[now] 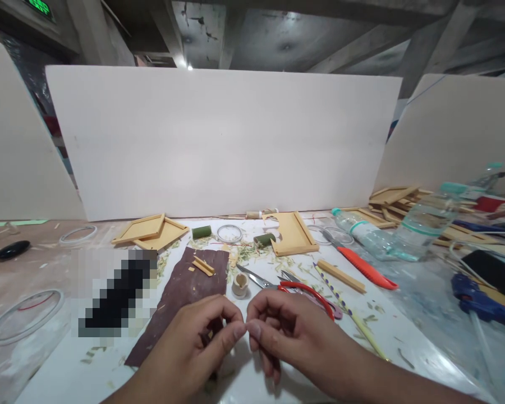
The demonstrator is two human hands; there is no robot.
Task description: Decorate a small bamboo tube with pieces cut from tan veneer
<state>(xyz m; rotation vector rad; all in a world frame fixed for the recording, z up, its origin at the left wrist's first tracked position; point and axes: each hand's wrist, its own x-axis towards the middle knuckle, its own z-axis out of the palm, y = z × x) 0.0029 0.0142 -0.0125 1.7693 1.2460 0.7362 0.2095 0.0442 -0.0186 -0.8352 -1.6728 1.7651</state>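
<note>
My left hand (204, 336) and my right hand (281, 334) meet fingertip to fingertip low in the middle of the view. Each has its thumb and forefinger pinched together; whatever lies between them is too small to make out. Just beyond them stands a small pale ring-shaped piece (239, 285). Red-handled scissors (307, 294) lie behind my right hand. A dark brown sheet (185, 297) extends beside and behind my left hand, with small bamboo strips (204, 266) on it.
A white board (223, 146) stands across the back. Wooden frames (294, 233), green bamboo pieces (201, 232), a red knife (366, 268), a wooden stick (340, 276), plastic bottles (429, 224) and a blue glue gun (483, 303) lie around. Shavings are scattered. A pixelated dark object (118, 294) is at left.
</note>
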